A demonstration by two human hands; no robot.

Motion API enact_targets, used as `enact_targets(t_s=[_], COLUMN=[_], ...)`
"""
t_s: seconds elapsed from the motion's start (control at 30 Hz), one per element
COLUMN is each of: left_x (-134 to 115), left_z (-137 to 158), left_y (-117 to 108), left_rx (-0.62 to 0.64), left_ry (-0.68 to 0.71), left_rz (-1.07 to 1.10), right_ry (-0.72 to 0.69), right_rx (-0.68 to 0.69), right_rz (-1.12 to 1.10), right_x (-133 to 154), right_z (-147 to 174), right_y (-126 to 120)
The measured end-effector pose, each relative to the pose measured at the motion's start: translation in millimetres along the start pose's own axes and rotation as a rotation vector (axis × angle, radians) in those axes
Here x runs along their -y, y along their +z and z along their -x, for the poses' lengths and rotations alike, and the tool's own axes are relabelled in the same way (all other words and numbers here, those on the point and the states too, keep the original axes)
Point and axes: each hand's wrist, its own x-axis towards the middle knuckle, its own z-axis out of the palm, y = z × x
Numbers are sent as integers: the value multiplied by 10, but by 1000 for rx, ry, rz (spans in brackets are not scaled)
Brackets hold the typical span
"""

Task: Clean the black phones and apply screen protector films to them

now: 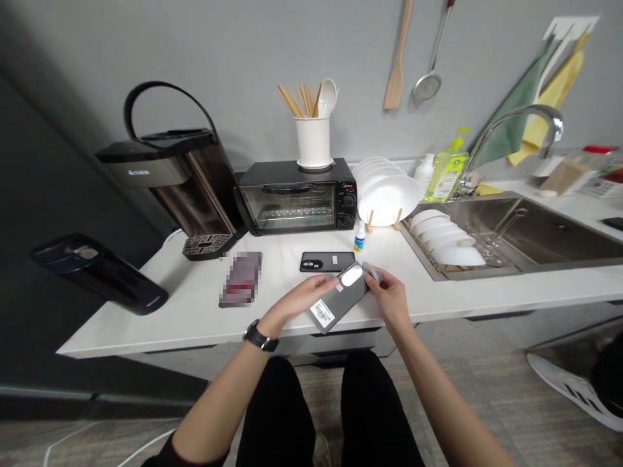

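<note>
A dark grey smartphone [346,302] with a barcode label and a white oval patch at its camera end lies face down, tilted, by the counter's front edge. My left hand [307,295] is closed on its left side, thumb over the back. Fingers pinched, my right hand [389,297] holds a small grey piece, perhaps a cloth [372,272], against the phone's upper right corner. Just behind lies a black phone case [327,261] with camera cutouts and a small sticker. A little white bottle with a blue and yellow label [359,237] stands behind the case.
Left on the counter [195,331] are a pixelated flat item [242,280], a water dispenser [182,188] and a dark cylindrical appliance [100,272]. A toaster oven [296,201] stands at the back. Plates [387,194] and a sink [545,240] holding bowls are right. A person's shoe [572,389] shows lower right.
</note>
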Motion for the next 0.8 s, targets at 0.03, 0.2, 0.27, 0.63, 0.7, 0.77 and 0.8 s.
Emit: enact_targets(t_s=[0.03,0.2,0.27,0.63,0.7,0.77,0.8], left_x=[26,105,125,313,310,298,293], left_z=[28,253,295,83,47,15,4], left_y=[14,244,340,248,229,220,218], left_rx=[-106,-286,-304,-304,-285,-270,-268], left_ry=[64,293,323,561,571,567,558], left_rz=[-107,-546,-693,-930,-919,-908,-902], right_ry=[-13,-61,-83,-408,-486,-542,-561], right_rx=[-21,-44,-55,-146,-206,-88,20], right_rz=[30,175,227,613,627,634,647], right_x=[-25,-59,-49,185,274,310,301], right_z=[-11,17,33,-156,-186,-165,-136], right_y=[-19,-47,-47,-489,-513,-465,-423])
